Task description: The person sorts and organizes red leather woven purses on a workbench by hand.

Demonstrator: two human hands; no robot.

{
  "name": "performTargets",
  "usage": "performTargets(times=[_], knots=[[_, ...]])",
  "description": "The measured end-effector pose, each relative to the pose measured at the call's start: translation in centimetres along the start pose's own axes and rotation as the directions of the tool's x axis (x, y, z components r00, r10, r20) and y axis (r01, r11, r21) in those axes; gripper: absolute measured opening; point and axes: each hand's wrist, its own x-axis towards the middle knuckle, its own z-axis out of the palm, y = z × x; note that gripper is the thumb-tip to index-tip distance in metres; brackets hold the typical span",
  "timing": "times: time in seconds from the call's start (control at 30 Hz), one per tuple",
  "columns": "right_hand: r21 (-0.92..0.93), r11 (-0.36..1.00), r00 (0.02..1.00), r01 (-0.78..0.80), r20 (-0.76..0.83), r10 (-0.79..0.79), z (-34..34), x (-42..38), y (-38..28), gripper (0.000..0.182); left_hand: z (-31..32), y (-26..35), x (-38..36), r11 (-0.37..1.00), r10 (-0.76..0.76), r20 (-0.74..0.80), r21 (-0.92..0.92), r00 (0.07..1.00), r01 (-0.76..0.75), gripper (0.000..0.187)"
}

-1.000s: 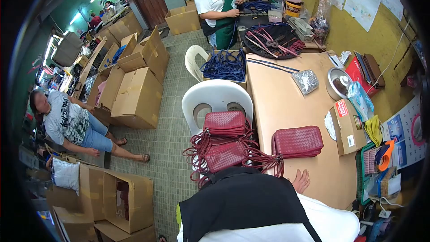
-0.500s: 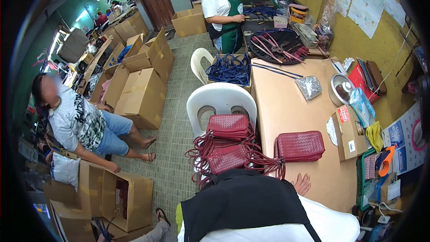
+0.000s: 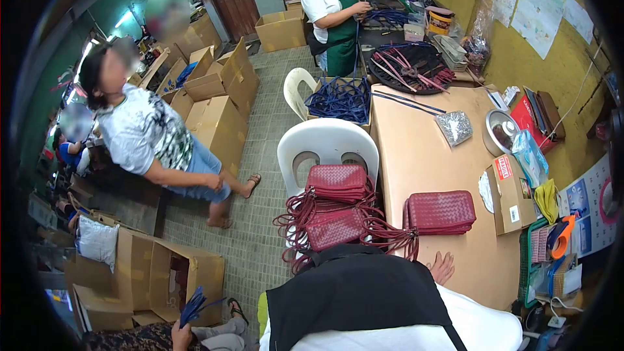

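- The right hand (image 3: 442, 268) is laid on the table (image 3: 413, 149), fingers loosely spread, nothing gripped; the left hand's state cannot be told.
- Red pouches (image 3: 441, 212) are stacked just beyond it; other pouches (image 3: 336, 227) are piled on the chair (image 3: 328, 132).
- Pouches are best lifted squarely, tangled straps (image 3: 393, 237) being freed first, untugged.

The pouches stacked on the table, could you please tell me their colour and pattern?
The pouches are dark red with a woven pattern, best seen in the head view.
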Motion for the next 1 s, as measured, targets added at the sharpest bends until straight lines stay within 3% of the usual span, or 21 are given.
performTargets(times=[0.03, 0.07, 0.1, 0.13, 0.17, 0.23, 0.4, 0.57, 0.6, 0.8, 0.97, 1.0], knots=[[-0.009, 1.000, 1.000, 0.005, -0.014, -0.005, 0.1, 0.0, 0.0, 0.057, -0.1, 1.5, -0.1, 0.998, 0.052, 0.019, 0.024, 0.998, -0.053, 0.037], [-0.010, 1.000, 1.000, 0.013, -0.010, -0.014, 0.2, 0.0, 0.1, 0.057, 0.4, 3.0, -0.7, 0.986, 0.129, -0.065, -0.102, 0.990, -0.135, 0.018], [-0.012, 1.000, 1.000, 0.008, -0.016, -0.008, 0.3, 0.0, 0.2, 0.057, 0.2, 3.0, 0.1, 0.987, 0.118, -0.070, -0.105, 0.991, -0.125, 0.018], [-0.013, 1.000, 1.000, 0.005, -0.022, -0.005, 0.5, 0.1, 0.3, 0.057, 0.3, 2.8, 1.3, 0.897, 0.412, -0.080, 0.207, 0.907, -0.390, 0.018], [-0.015, 1.000, 1.000, 0.019, -0.016, -0.019, 0.8, 0.2, 0.6, 0.057, 0.6, 2.5, 2.3, 0.654, 0.658, 0.006, 0.491, 0.753, -0.575, 0.019], [-0.017, 1.000, 0.999, 0.003, -0.048, -0.004, 1.4, 0.3, 1.0, 0.057, 0.8, 3.2, 3.8, 0.526, 0.731, 0.040, 0.603, 0.682, -0.600, 0.016], [-0.080, 0.997, 0.998, -0.006, -0.062, 0.001, 2.0, 0.7, 1.4, 0.057, 2.8, 6.6, 9.4, 0.896, 0.436, -0.086, 0.132, 0.896, -0.423, 0.020], [-0.112, 0.994, 0.993, -0.013, -0.121, -0.001, 3.8, 1.2, 2.6, 0.056, 4.9, 9.9, 15.0, 0.955, 0.231, -0.043, -0.183, 0.972, -0.235, 0.042], [-0.113, 0.994, 0.991, -0.009, -0.137, -0.007, 3.7, 1.1, 2.5, 0.057, 5.3, 11.1, 15.9, 0.951, 0.245, -0.052, -0.182, 0.968, -0.250, 0.037], [-0.047, 0.999, 0.997, -0.015, -0.072, 0.011, 0.9, 0.2, 0.4, 0.056, 8.1, 17.4, 19.1, 0.829, 0.555, -0.124, 0.164, 0.823, -0.534, 0.011], [0.030, 0.999, 0.998, 0.034, -0.055, -0.032, 0.3, -0.4, 0.5, 0.056, 8.3, 28.8, 15.8, 0.681, 0.729, -0.174, 0.284, 0.662, -0.675, 0.014], [0.022, 0.999, 0.999, 0.030, -0.037, -0.030, 0.3, -0.3, 0.3, 0.056, 7.9, 29.9, 15.9, 0.452, 0.872, -0.092, 0.532, 0.481, -0.716, 0.015]])
